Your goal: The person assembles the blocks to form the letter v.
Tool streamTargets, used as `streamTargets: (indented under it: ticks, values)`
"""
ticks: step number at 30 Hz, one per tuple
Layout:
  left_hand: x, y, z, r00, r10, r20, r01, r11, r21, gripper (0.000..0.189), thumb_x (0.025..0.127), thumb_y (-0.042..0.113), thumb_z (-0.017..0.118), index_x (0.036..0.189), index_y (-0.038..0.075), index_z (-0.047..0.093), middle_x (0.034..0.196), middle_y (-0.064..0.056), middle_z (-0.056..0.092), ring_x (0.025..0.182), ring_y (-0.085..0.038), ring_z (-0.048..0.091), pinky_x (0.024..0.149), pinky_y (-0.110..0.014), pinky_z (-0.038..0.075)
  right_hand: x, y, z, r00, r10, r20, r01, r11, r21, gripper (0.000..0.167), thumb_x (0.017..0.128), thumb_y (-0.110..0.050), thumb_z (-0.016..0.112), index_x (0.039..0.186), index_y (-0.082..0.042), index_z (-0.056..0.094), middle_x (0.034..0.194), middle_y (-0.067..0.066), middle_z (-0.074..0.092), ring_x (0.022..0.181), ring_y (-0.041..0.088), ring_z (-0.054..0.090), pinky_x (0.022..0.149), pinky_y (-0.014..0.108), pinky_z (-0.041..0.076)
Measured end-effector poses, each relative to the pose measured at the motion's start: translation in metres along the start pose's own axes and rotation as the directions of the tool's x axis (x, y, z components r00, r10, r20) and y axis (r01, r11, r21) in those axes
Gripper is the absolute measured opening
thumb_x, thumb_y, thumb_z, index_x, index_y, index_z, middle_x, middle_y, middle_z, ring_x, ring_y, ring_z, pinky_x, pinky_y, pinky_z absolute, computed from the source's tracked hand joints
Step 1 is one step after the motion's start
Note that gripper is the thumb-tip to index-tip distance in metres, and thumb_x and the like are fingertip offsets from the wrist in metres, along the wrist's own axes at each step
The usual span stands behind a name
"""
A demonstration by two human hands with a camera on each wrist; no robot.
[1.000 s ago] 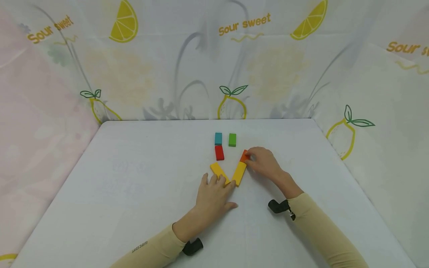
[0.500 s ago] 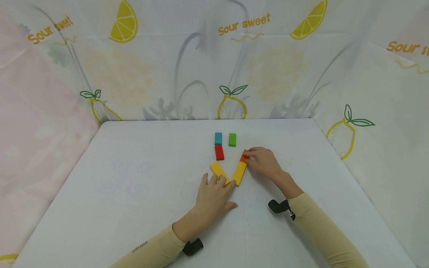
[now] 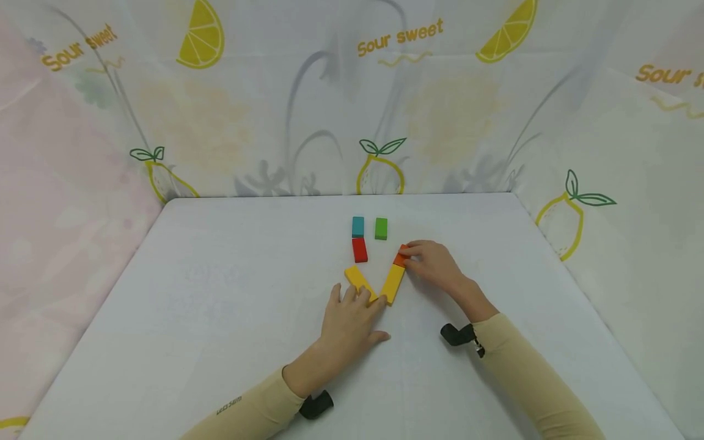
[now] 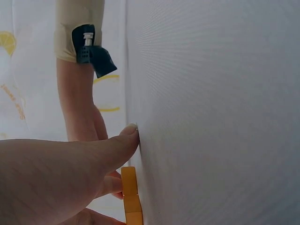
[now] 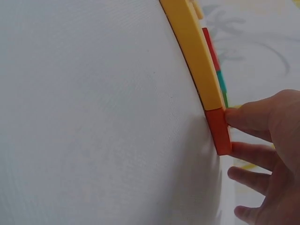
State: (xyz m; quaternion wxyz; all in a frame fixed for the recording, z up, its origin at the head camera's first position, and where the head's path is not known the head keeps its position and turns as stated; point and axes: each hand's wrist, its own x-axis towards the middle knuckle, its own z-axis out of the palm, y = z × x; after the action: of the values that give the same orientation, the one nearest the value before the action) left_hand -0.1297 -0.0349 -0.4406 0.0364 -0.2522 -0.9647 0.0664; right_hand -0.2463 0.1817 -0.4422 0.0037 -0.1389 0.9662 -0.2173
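Observation:
My right hand (image 3: 437,267) pinches an orange block (image 5: 218,131) between thumb and forefinger, at the far end of a long yellow block (image 3: 392,285). The two blocks meet end to end in the right wrist view. A second yellow block (image 3: 356,277) slants the other way, so the yellow pair forms a V. Spread flat, my left hand (image 3: 348,324) rests its fingertips on the left yellow block and at the V's near point, thumb held out to the side. Part of that left block is hidden under the fingers.
Beyond the V, a red block (image 3: 360,250) lies against a blue block (image 3: 358,227), with a green block (image 3: 381,228) standing a little to their right. All lie on a white table (image 3: 220,342), with a lemon-print cloth (image 3: 247,110) behind it.

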Motion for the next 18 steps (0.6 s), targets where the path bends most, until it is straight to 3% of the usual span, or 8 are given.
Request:
streamTargets:
  ticks: [18]
  values:
    - [0.0001,0.0007,-0.0003,1.000,-0.004,0.007,0.004,1.000,0.000,0.070,0.084,0.073,0.057,0.143,0.035,0.051,0.131,-0.004,0.061,0.124,-0.029,0.053,0.110,-0.056,0.038,-0.0007,0.0000,-0.0012,1.000,-0.020,0.013,0.019,0.997,0.072,0.032,0.094,-0.019,0.065,0.124,-0.008,0.070,0.131,0.017,0.065,0.127,0.037,0.057,0.109,0.053,0.043]
